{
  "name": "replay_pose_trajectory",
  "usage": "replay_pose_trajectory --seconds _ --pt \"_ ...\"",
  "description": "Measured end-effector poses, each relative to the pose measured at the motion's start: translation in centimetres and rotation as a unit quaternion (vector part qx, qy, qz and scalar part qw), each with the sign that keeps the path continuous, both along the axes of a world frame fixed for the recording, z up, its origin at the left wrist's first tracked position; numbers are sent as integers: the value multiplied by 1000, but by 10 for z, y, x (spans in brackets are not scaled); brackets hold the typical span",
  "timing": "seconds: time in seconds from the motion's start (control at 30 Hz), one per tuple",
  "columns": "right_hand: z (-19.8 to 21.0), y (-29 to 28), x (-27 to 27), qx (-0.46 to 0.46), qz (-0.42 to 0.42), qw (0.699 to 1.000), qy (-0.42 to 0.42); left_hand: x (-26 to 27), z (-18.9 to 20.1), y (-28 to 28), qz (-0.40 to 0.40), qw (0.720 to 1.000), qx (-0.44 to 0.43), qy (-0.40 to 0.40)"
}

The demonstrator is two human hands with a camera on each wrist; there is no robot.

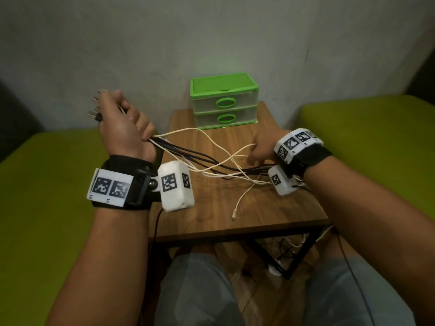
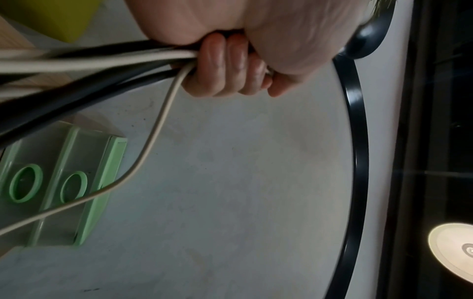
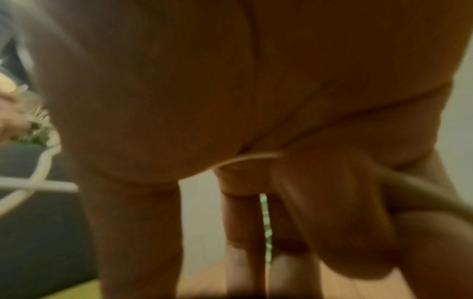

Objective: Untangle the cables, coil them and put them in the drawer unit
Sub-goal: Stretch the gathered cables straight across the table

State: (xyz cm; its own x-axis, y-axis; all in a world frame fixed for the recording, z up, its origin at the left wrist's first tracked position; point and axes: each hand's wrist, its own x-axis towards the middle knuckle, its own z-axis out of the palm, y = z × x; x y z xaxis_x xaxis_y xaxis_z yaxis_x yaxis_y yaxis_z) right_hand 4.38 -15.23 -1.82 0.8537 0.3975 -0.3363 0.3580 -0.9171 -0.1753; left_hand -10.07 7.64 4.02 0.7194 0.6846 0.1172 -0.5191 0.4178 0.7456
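Note:
My left hand [image 1: 124, 123] is raised left of the table and grips a bundle of black and white cables [image 1: 200, 161]; its fingers [image 2: 230, 66] curl round the cables [image 2: 102, 58]. Several USB plugs [image 1: 95, 107] stick out past the fist. The bundle stretches across the wooden table [image 1: 200, 220] to my right hand [image 1: 263, 149], which is low over the table. A white cable [image 3: 422, 194] runs across the right hand's [image 3: 230, 101] palm and between its fingers. One white cable end [image 1: 233, 217] lies loose on the table. The green drawer unit [image 1: 223, 102] [image 2: 64, 182] stands at the back, both drawers closed.
Green cushions lie left [image 1: 47, 184] and right [image 1: 376, 137] of the small table. A grey wall [image 1: 211, 31] is right behind the drawer unit. More cables and a white plug strip [image 1: 289, 245] lie on the floor under the table's front right corner.

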Motion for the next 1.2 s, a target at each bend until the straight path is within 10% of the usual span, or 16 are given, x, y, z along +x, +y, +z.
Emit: replay_pose_trajectory --seconds 0.3,0.5,0.63,0.87,1.2 --pt "-24 31 -6 -31 43 998 -28 -3 1 -5 -12 1000 18 1" --pt "14 -11 8 -74 -99 955 -269 2 -4 -1 -14 1000 11 18" --pt "35 -9 9 -69 -213 946 -235 8 -9 -8 -31 999 9 26" --pt "26 11 -41 45 6 998 36 6 -10 -5 -39 999 21 20" --pt "-11 -13 3 -25 -41 993 -108 0 -14 -5 -35 999 22 24"
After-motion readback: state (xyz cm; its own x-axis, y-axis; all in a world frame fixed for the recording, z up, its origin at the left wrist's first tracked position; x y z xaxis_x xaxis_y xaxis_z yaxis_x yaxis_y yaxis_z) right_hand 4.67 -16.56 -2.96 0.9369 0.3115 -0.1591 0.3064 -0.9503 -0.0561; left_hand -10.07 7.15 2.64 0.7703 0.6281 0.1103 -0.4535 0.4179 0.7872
